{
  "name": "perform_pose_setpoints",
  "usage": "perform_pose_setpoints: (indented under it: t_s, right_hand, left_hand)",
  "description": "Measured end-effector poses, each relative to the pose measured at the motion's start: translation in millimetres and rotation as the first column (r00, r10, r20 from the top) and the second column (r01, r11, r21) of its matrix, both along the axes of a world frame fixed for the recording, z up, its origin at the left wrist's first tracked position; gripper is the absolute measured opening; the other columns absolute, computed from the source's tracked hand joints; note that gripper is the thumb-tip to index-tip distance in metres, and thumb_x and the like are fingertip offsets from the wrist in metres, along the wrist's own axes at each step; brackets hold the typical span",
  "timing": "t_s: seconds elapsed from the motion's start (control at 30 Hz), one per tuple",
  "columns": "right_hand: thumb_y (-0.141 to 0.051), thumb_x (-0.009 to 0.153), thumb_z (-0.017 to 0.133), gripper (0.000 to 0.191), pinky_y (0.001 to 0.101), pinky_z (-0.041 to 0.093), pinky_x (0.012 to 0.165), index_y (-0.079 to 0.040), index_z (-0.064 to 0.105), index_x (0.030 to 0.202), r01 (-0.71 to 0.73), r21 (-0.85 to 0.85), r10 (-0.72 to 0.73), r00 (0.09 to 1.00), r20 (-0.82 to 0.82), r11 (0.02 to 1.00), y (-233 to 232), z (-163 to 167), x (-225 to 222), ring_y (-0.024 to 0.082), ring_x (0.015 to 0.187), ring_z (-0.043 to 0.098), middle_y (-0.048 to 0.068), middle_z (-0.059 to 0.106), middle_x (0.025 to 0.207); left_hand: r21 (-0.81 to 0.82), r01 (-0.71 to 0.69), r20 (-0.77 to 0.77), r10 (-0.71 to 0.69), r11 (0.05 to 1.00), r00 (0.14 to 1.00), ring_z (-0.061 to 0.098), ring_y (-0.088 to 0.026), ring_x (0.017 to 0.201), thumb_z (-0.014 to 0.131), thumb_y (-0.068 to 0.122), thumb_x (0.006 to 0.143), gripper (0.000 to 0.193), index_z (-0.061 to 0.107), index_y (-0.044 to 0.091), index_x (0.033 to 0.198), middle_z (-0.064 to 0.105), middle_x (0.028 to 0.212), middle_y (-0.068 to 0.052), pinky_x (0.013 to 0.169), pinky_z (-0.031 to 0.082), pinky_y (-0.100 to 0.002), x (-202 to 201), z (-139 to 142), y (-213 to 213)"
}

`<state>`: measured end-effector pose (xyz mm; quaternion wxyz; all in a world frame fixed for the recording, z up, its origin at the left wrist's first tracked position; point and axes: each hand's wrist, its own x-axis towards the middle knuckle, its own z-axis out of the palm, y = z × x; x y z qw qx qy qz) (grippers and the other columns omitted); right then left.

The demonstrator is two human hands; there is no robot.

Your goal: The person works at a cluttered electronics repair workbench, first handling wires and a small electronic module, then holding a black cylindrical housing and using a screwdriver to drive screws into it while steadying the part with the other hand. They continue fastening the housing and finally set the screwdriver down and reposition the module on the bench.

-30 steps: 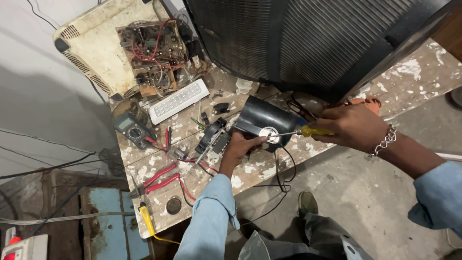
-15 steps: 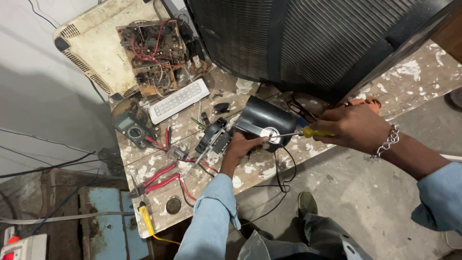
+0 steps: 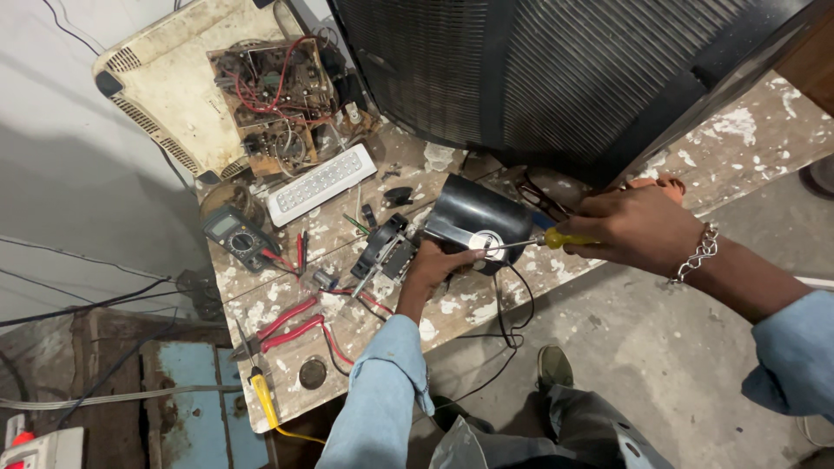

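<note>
A black cylindrical motor-like part [image 3: 473, 217] lies on its side on the paint-spattered wooden bench [image 3: 738, 130], its round silver end facing me. My left hand [image 3: 439, 260] grips its near lower edge. My right hand [image 3: 638, 227] holds a yellow-handled screwdriver [image 3: 543, 241], whose metal tip rests at the silver end of the part. A chain bracelet sits on my right wrist. Black wires run from the part over the bench edge.
A large black ribbed casing [image 3: 556, 78] fills the back. At left stand an open cream casing with a circuit board [image 3: 269, 104], a white LED strip lamp [image 3: 321, 184], a multimeter [image 3: 236, 236], red-handled pliers [image 3: 291, 326] and a yellow tool [image 3: 265, 399].
</note>
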<state>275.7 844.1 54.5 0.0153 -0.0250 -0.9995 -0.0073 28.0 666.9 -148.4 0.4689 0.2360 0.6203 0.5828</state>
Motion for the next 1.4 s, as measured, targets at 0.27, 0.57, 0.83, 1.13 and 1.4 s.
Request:
perform_pose_setpoints:
  t_s: [0.27,0.57,0.83,1.13,1.4]
  right_hand:
    - [-0.040,0.080,0.073,0.044,0.0378,0.060,0.059,-0.024,0.073,0.122,-0.002,0.027,-0.001,0.994,0.109,1.000,-7.8,17.3,-9.7,0.021,0.077,0.074,0.005,0.070,0.126]
    - [-0.015,0.085,0.070,0.044,0.0267,0.063,0.057,-0.015,0.068,0.128,-0.264,0.111,0.260,0.964,0.056,0.958,-19.1,47.8,-36.5,0.018,0.070,0.072,0.009,0.069,0.106]
    - [-0.029,0.096,0.058,0.041,0.0293,0.061,0.045,-0.020,0.062,0.135,-0.255,0.139,0.211,0.940,0.268,0.957,-29.3,66.2,-57.4,0.019,0.063,0.071,0.014,0.066,0.094]
    - [-0.027,0.101,0.051,0.028,0.0327,0.053,0.039,-0.010,0.048,0.124,-0.156,0.156,0.078,0.906,0.416,0.975,-45.4,77.8,-52.4,0.017,0.052,0.067,0.005,0.064,0.072]
    - [-0.063,0.097,0.056,0.056,0.0373,0.055,0.049,-0.013,0.050,0.121,0.071,0.160,-0.138,0.877,0.460,0.985,-45.9,72.8,-51.4,0.022,0.059,0.069,0.006,0.066,0.072]
  left_hand:
    - [0.010,0.012,-0.052,-0.011,1.000,0.999,0.072,-0.016,0.086,0.095,0.015,0.065,0.063,0.063,-0.001,0.117,0.074,0.105,-0.010,0.069,0.061,-0.029,1.3,3.6,-0.7]
    - [-0.075,0.046,-0.035,-0.049,0.996,0.998,0.067,-0.017,0.066,0.093,0.016,0.073,0.043,0.069,-0.007,0.101,0.074,0.085,-0.013,0.055,0.051,-0.030,0.6,12.8,-5.2]
    - [-0.081,0.037,-0.039,-0.040,0.996,0.998,0.066,-0.016,0.062,0.094,0.015,0.070,0.044,0.067,-0.004,0.100,0.073,0.081,-0.009,0.054,0.053,-0.029,2.2,10.4,-3.0]
    - [-0.042,-0.018,0.018,0.019,0.999,1.000,0.068,-0.013,0.069,0.093,0.012,0.069,0.048,0.067,-0.001,0.107,0.074,0.088,-0.005,0.059,0.055,-0.027,2.9,7.2,-4.8]
    - [-0.052,-0.031,-0.006,0.031,0.998,1.000,0.071,-0.013,0.075,0.093,0.012,0.068,0.053,0.066,-0.001,0.111,0.075,0.094,-0.005,0.064,0.058,-0.027,3.2,6.9,-2.2]
